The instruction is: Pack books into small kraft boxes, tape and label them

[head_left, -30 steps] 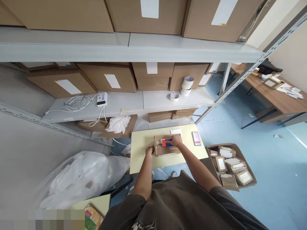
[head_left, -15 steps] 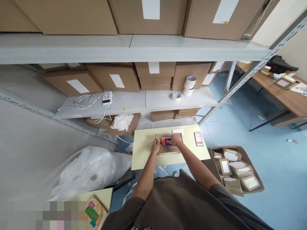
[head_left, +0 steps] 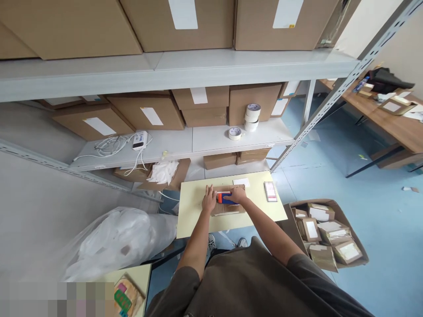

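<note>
A brown cardboard box [head_left: 228, 208] lies on the pale yellow table [head_left: 191, 209]. My right hand [head_left: 236, 195] is wrapped round a blue and orange tool [head_left: 225, 198] on top of the box. At the box's left end rests my left hand [head_left: 209, 199], its fingers stretched out and pointing away from me. A white paper slip [head_left: 241, 182] lies behind the box, and a pink and white card-like item [head_left: 270, 192] is to the right on the table.
Shelves [head_left: 175, 72] with large cartons stand ahead, bearing tape rolls [head_left: 235, 133] and a white power strip [head_left: 140, 140]. An open carton of small boxes [head_left: 357, 246] is on the floor at right. A white plastic bag [head_left: 122, 237] stands at left.
My left hand has opened, its fingers now extended at the box's left end. The tool in my right hand has moved slightly left in view, and the whole view has shifted.
</note>
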Motion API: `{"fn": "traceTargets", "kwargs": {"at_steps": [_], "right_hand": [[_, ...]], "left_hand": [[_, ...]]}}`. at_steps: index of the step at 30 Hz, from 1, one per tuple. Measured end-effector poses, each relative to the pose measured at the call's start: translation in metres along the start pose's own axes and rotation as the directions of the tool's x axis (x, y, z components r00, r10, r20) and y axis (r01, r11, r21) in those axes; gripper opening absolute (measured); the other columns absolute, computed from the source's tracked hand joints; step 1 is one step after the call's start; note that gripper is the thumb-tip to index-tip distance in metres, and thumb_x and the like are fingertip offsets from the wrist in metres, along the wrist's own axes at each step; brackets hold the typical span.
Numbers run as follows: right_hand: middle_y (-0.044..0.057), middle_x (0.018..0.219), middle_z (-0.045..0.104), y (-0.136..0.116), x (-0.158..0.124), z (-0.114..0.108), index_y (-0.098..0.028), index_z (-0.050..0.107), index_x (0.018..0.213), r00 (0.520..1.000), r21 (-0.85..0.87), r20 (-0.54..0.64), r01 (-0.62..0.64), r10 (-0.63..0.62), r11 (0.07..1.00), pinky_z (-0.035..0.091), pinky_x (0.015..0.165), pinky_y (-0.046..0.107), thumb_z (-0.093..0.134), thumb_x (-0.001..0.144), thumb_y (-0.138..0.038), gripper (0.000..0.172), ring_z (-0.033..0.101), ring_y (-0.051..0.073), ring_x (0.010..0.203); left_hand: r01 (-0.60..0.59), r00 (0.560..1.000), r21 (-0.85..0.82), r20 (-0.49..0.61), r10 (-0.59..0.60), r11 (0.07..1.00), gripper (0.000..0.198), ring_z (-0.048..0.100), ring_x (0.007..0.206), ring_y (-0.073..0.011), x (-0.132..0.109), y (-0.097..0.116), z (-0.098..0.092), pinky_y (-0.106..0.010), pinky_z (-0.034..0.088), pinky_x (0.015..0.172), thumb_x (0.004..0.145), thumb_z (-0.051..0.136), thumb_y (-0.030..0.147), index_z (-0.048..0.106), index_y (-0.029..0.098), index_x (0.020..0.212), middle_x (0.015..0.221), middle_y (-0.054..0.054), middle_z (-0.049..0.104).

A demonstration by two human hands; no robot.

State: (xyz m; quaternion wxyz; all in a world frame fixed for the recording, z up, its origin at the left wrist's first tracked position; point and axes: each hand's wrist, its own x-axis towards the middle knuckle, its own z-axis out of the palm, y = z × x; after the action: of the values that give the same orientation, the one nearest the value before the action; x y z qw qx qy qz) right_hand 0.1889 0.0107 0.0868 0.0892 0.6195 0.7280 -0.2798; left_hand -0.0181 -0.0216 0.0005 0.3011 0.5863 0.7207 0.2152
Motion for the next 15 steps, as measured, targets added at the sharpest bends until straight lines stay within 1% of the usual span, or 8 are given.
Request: {"fn": "traceTargets", "kwargs": {"at_steps": [2, 4, 9, 12, 15], "right_hand": [[0.015, 0.119, 0.078, -0.001, 0.0, -0.003, -0.02, 0.08, 0.11, 1.0, 0.008, 0.012, -0.013, 0.013, 1.0, 0.051, 0.085, 0.033, 0.065, 0.083, -0.08, 0.067, 0.072, 0.031, 0.111], [0.015, 0.119, 0.078, -0.001, -0.001, -0.008, -0.021, 0.08, 0.109, 1.0, 0.011, 0.015, -0.017, 0.017, 1.0, 0.051, 0.084, 0.033, 0.067, 0.082, -0.081, 0.067, 0.072, 0.031, 0.111], [0.016, 0.114, 0.079, 0.003, -0.006, -0.02, -0.02, 0.08, 0.106, 1.0, -0.023, -0.004, 0.002, -0.002, 1.0, 0.052, 0.086, 0.034, 0.069, 0.082, -0.079, 0.065, 0.071, 0.032, 0.109], [0.016, 0.113, 0.079, 0.014, -0.01, -0.024, -0.019, 0.081, 0.104, 1.0, -0.05, -0.001, 0.008, -0.008, 0.999, 0.052, 0.084, 0.033, 0.068, 0.082, -0.079, 0.065, 0.071, 0.032, 0.109], [0.014, 0.112, 0.079, 0.033, -0.014, -0.027, -0.02, 0.081, 0.102, 1.0, -0.04, -0.001, 0.005, -0.005, 0.999, 0.052, 0.078, 0.031, 0.068, 0.081, -0.08, 0.065, 0.072, 0.03, 0.104]], "left_hand": [[0.024, 1.0, 0.013, 0.018, -0.024, 1.0, 0.057, 0.062, 0.132, -0.0314, 0.003, 0.002, 0.002, -0.044, 0.053, 0.103, 0.108, 0.033, 0.05, 0.046, 0.031, 0.16, 0.168, -0.011, 0.041], [0.034, 0.999, 0.015, 0.001, -0.034, 0.999, 0.055, 0.065, 0.127, -0.0301, 0.004, 0.0, 0.005, -0.042, 0.054, 0.101, 0.109, 0.028, 0.047, 0.047, 0.031, 0.158, 0.165, -0.01, 0.046], [0.014, 0.999, -0.016, -0.046, -0.014, 1.0, 0.053, 0.065, 0.123, -0.0285, 0.003, -0.004, 0.009, -0.039, 0.052, 0.101, 0.109, 0.029, 0.048, 0.053, 0.029, 0.152, 0.157, -0.011, 0.054], [0.017, 0.998, -0.043, -0.052, -0.019, 0.999, 0.05, 0.067, 0.118, -0.0277, 0.004, -0.005, 0.009, -0.038, 0.052, 0.1, 0.109, 0.033, 0.049, 0.056, 0.029, 0.148, 0.153, -0.011, 0.056], [0.028, 0.999, -0.031, -0.043, -0.029, 0.999, 0.047, 0.069, 0.112, -0.0278, 0.006, -0.006, 0.01, -0.039, 0.053, 0.099, 0.108, 0.037, 0.046, 0.058, 0.029, 0.146, 0.153, -0.011, 0.057]]}}
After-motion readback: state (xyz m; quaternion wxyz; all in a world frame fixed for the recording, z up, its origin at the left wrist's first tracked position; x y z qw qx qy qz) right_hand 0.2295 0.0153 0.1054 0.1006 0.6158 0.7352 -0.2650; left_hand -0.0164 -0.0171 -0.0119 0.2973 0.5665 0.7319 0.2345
